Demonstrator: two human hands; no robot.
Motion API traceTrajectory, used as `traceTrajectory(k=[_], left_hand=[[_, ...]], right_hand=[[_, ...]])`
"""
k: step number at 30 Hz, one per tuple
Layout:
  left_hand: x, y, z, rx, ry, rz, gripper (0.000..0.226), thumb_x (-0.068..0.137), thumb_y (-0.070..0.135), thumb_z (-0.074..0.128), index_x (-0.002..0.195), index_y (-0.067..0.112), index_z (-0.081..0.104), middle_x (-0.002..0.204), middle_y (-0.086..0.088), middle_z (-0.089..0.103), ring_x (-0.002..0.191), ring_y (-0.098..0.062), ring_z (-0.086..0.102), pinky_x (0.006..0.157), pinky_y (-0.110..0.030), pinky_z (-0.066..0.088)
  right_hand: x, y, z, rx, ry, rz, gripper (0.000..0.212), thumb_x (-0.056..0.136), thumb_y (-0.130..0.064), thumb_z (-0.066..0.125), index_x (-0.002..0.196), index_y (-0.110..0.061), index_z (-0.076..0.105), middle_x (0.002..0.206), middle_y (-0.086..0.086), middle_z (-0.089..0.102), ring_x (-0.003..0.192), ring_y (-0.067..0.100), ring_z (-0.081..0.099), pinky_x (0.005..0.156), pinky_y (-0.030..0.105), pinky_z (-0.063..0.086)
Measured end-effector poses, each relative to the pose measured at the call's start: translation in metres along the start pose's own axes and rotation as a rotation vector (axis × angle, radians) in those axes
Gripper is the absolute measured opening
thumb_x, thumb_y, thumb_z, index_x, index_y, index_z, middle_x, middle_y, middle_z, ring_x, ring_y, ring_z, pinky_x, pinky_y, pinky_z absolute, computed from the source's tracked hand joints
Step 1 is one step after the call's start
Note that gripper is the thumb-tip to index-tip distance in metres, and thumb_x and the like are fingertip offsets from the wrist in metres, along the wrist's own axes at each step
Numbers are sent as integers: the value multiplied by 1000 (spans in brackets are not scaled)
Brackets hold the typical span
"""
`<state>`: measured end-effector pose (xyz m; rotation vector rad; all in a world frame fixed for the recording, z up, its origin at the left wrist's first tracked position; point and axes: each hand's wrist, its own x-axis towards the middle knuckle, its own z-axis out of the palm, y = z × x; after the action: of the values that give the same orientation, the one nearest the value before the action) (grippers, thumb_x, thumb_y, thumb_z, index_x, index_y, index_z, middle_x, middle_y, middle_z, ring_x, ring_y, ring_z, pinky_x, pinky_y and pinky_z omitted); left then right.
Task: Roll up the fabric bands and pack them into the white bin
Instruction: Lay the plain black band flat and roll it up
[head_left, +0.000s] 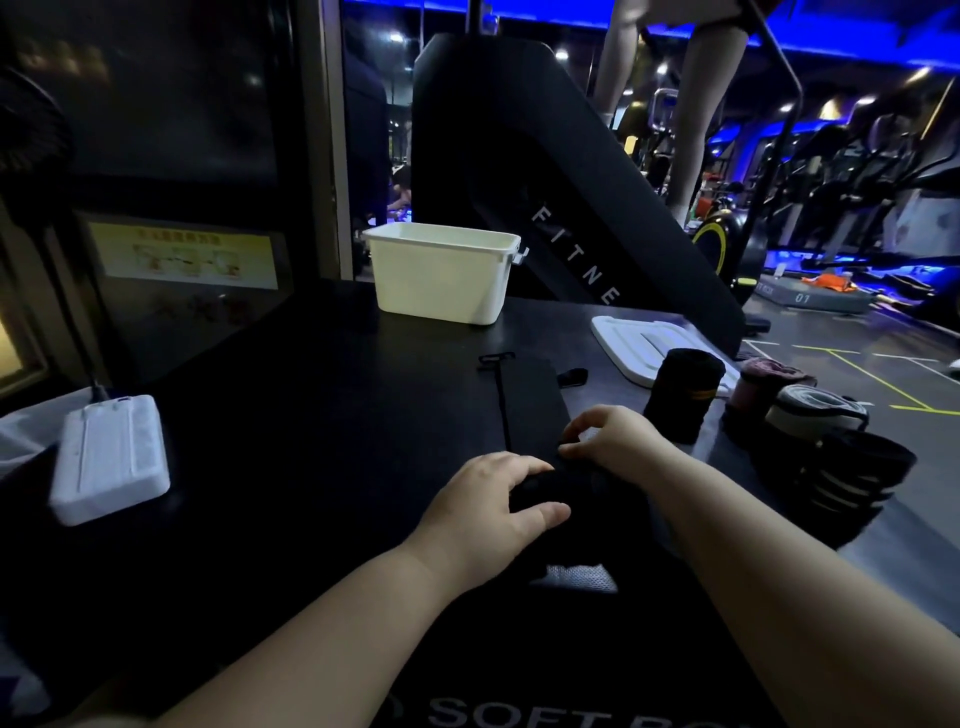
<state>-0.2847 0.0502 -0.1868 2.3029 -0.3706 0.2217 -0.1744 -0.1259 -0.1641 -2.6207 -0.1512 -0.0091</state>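
Note:
A black fabric band (530, 400) lies flat on the dark table, running away from me, with its near end rolled into a thick coil. My left hand (493, 509) grips the left side of that coil, thumb underneath. My right hand (608, 436) pinches the coil's top right edge with curled fingers. The white bin (441, 275) stands upright at the far side of the table, apart from both hands. Its inside is hidden from here.
The bin's white lid (639, 343) lies flat to the right. Rolled bands stand at the right edge: a black roll (683, 395), a pink one (763, 384), a grey-white one (810, 415) and a black striped one (857, 478). A white flat box (111, 457) sits at left.

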Motion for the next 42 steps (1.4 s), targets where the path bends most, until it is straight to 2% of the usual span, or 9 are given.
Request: traceTrajectory(k=[5, 8, 11, 16, 22, 28, 31, 38, 42], left_hand=[[1, -1, 0, 9, -8, 6, 43, 90, 45, 63, 130, 32, 56, 125, 15, 54, 122, -1, 41, 103, -20, 33], [3, 1, 0, 39, -2, 19, 42, 91, 45, 61, 130, 30, 56, 127, 13, 56, 123, -3, 41, 98, -16, 29], [6, 0, 1, 35, -15, 8, 42, 91, 46, 60, 130, 29, 57, 126, 11, 57, 122, -5, 41, 99, -19, 31], [10, -3, 1, 29, -35, 0, 44, 91, 46, 60, 132, 28, 57, 122, 11, 59, 116, -5, 39, 102, -23, 33], [13, -4, 0, 37, -54, 6, 44, 92, 44, 60, 133, 27, 56, 124, 11, 58, 116, -6, 38, 100, -20, 31], [11, -2, 0, 26, -59, -4, 42, 93, 45, 58, 132, 29, 56, 123, 13, 56, 120, -5, 38, 104, -24, 33], [8, -1, 0, 43, -50, -2, 45, 89, 48, 62, 130, 30, 55, 122, 14, 56, 120, -5, 38, 104, -25, 33], [8, -4, 3, 151, -66, -9, 58, 83, 49, 69, 135, 32, 48, 131, 14, 44, 126, -8, 33, 106, -27, 30], [9, -5, 4, 152, -61, -32, 58, 85, 52, 65, 136, 31, 48, 129, 12, 48, 127, -10, 35, 105, -25, 30]], right_hand=[[11, -4, -4, 36, -26, -59, 17, 82, -33, 75, 98, -29, 70, 79, -15, 54, 85, 9, 54, 76, 22, 41], [25, -4, -4, 94, -10, -68, 18, 83, -27, 74, 101, -24, 73, 86, -8, 60, 82, 10, 56, 75, 21, 40], [37, -3, -3, 110, -11, -58, 11, 81, -22, 77, 92, -23, 74, 106, 0, 67, 88, 12, 63, 80, 23, 46], [45, -1, 2, 128, 17, -71, 18, 78, -21, 79, 72, -34, 68, 113, 2, 70, 88, 9, 60, 91, 31, 50], [46, 4, 6, 183, 84, -87, 6, 79, -17, 78, 84, -20, 75, 94, -4, 67, 89, 5, 58, 85, 27, 46], [43, 4, 5, 138, 69, -44, 8, 80, -27, 78, 86, -25, 72, 79, -12, 64, 80, 9, 60, 75, 24, 45], [38, 2, -1, 107, 0, -43, 14, 82, -31, 76, 93, -25, 70, 79, -10, 63, 75, 9, 59, 72, 24, 44], [-19, 3, -26, 442, -122, -193, 15, 90, -37, 65, 91, -23, 71, 85, 0, 64, 73, 9, 57, 65, 26, 46], [-60, 19, -32, 635, -314, -308, 32, 67, -48, 77, 91, -29, 74, 86, -2, 66, 75, 8, 58, 66, 21, 46]])
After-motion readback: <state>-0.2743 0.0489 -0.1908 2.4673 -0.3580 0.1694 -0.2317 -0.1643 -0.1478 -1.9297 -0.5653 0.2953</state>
